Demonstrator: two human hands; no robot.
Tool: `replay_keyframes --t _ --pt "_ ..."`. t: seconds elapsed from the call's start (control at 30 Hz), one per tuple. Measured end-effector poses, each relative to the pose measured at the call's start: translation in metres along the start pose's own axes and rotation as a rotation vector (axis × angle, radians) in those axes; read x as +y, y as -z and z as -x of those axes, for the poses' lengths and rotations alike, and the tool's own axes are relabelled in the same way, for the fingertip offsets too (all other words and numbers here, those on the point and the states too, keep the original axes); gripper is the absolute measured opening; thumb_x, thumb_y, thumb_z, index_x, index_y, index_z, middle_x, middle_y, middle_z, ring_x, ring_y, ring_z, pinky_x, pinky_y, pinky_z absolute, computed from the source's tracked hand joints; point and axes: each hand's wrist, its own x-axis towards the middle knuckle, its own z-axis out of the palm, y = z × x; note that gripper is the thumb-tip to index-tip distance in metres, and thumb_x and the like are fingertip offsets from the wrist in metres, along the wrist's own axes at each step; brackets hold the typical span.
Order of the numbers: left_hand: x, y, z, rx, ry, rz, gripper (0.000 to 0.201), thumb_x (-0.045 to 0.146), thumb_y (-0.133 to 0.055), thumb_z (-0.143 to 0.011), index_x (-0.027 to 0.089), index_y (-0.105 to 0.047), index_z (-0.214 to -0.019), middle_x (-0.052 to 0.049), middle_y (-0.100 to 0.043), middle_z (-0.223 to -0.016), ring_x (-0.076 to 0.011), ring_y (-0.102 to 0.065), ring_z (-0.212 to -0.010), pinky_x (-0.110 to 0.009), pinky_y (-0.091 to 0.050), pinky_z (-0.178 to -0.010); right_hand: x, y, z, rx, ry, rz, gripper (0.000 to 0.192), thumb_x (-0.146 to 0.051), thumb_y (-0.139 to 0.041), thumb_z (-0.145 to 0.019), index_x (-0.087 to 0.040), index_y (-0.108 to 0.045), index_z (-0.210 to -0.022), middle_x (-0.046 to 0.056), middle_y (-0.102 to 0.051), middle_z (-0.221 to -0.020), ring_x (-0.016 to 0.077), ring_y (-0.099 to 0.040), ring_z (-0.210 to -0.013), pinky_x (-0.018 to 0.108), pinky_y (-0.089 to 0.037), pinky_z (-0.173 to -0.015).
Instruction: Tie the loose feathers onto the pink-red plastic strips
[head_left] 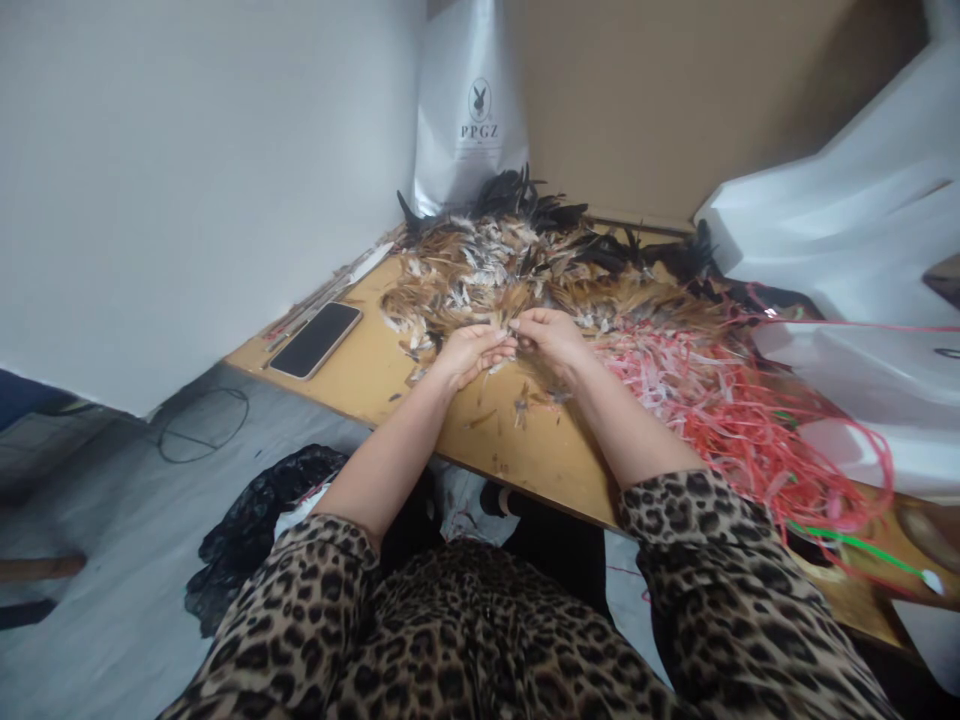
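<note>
Both your left hand and right hand pinch thumb to finger by the feathers (what they grip, if anything, I cannot tell).

Feathers brown, white, black; strips pink-red; sleeves leopard-print; tabletop yellow-brown.

At centre frame, what, if anything, the fingers hold is too small to tell. Upper middle, the bag runs past the top edge, its smallest print unreadable. Lower left, a sleeve partly hides a black sack.
</note>
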Motion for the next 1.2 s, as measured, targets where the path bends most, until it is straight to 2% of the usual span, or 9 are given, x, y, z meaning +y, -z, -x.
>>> replay_keyframes --t 0.17,0.33,0.57,0.77,0.9,1.03,1.2 --pt "0.001 -0.004 0.003 0.014 0.011 -0.056 0.014 0.017 -0.067 -0.067 0.007 -0.063 -0.075 -0.007 -0.066 -0.068 -0.0068 -0.061 -0.056 -0.014 -0.046 -0.054 0.0 -0.002 0.001 0.034 0.023 0.068 0.026 -0.036 -0.068 -0.057 -0.015 -0.052 -0.057 -0.006 -0.045 -0.042 0.0041 -0.035 -0.039 0.018 -0.027 -0.041" --pt "0.0 -0.002 0.001 0.029 0.006 -0.044 0.012 0.016 -0.066 -0.068 0.007 -0.063 -0.073 -0.008 -0.066 -0.067 -0.0066 -0.061 -0.056 -0.014 -0.046 -0.053 0.001 -0.001 -0.001 0.113 0.047 0.12 0.027 -0.038 -0.068 -0.056 -0.015 -0.056 -0.065 -0.005 -0.047 -0.045 0.0049 -0.037 -0.041 0.019 -0.028 -0.042" --pt "0.0 0.002 -0.002 -0.019 0.054 0.092 0.009 0.012 -0.062 -0.072 0.007 -0.064 -0.079 -0.01 -0.068 -0.078 -0.0078 -0.063 -0.063 -0.011 -0.046 -0.052 0.001 -0.005 -0.001 0.231 0.191 0.273 0.022 -0.034 -0.064 -0.061 -0.016 -0.052 -0.063 -0.004 -0.05 -0.053 0.0065 -0.041 -0.047 0.019 -0.033 -0.047" --pt "-0.003 0.002 -0.003 -0.043 0.088 0.106 0.007 0.01 -0.06 -0.073 0.006 -0.064 -0.077 -0.008 -0.067 -0.072 -0.0076 -0.063 -0.06 -0.011 -0.045 -0.049 0.011 -0.008 0.001 0.292 0.349 0.44 0.015 -0.03 -0.058 -0.065 -0.016 -0.055 -0.068 -0.003 -0.052 -0.059 0.008 -0.043 -0.054 0.021 -0.036 -0.054" --pt "-0.003 0.0 -0.003 -0.016 0.102 0.142 0.004 0.007 -0.057 -0.074 0.006 -0.061 -0.074 -0.006 -0.064 -0.064 -0.0055 -0.06 -0.055 -0.01 -0.044 -0.048 0.014 -0.01 0.002 0.287 0.379 0.498 0.014 -0.029 -0.057 -0.067 -0.016 -0.057 -0.07 -0.002 -0.053 -0.06 0.0084 -0.045 -0.055 0.021 -0.036 -0.055" --pt "0.0 -0.002 -0.002 0.03 0.107 0.181 0.008 0.003 -0.053 -0.076 0.006 -0.058 -0.071 -0.004 -0.062 -0.061 -0.0025 -0.056 -0.05 -0.008 -0.042 -0.047 0.014 -0.012 0.0 0.277 0.338 0.374 0.018 -0.032 -0.064 -0.062 -0.016 -0.056 -0.066 -0.003 -0.052 -0.057 0.008 -0.044 -0.053 0.021 -0.035 -0.052" --pt "0.002 -0.001 -0.002 0.021 0.115 0.266 0.013 0.0 -0.047 -0.077 0.006 -0.057 -0.071 -0.002 -0.059 -0.059 -0.0008 -0.053 -0.047 -0.007 -0.04 -0.045 0.009 -0.005 -0.002 0.026 0.067 -0.051 0.028 -0.04 -0.069 -0.06 -0.016 -0.058 -0.068 -0.002 -0.055 -0.056 0.0065 -0.044 -0.046 0.02 -0.033 -0.045"
